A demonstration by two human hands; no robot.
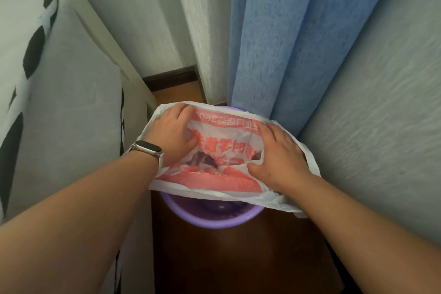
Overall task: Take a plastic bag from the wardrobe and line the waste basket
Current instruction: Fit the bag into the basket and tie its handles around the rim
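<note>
A white plastic bag (pixel 222 148) with red print lies spread over the top of a purple waste basket (pixel 210 218) on the floor. Only the basket's near rim and a bit of its far rim show. My left hand (pixel 173 133), with a band on its wrist, grips the bag's left side, fingers curled into the plastic. My right hand (pixel 279 155) lies on the bag's right side, thumb hooked at the bag's opening. A dark gap in the bag's middle shows the basket's inside.
A bed with a grey and black-and-white cover (pixel 59 102) stands close on the left. Blue and grey curtains (pixel 286 43) hang behind and to the right of the basket. Dark wooden floor (pixel 238 258) lies in front.
</note>
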